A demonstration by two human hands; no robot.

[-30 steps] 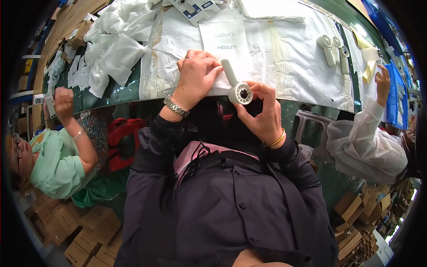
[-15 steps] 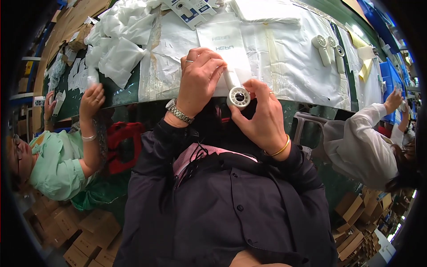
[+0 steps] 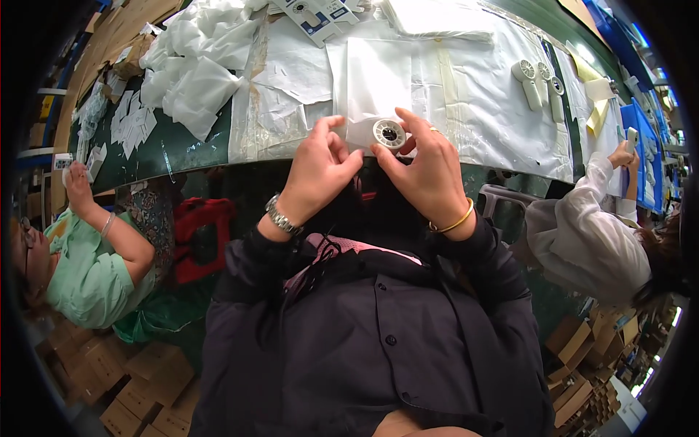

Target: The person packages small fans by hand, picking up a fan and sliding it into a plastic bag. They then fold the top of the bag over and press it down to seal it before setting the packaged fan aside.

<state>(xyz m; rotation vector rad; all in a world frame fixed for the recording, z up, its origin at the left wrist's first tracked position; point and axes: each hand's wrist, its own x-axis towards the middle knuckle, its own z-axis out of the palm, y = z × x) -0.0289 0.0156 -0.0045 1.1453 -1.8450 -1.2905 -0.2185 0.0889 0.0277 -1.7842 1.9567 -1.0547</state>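
Observation:
My right hand grips a small white handheld fan, its round head facing the camera at the near edge of the green table. My left hand pinches the clear plastic bag that lies on the table beside the fan and partly around it. A watch is on my left wrist and a gold bangle on my right. How much of the fan's handle is inside the bag is hidden by my fingers.
A pile of white plastic bags lies at the table's left. Three more white fans lie at the right. A person in green sits at my left, a person in white at my right. Cardboard boxes are stacked on the floor.
The fan has come toward the table's near edge and turned its head to the camera. My left hand left the flat bag and now pinches it beside the fan.

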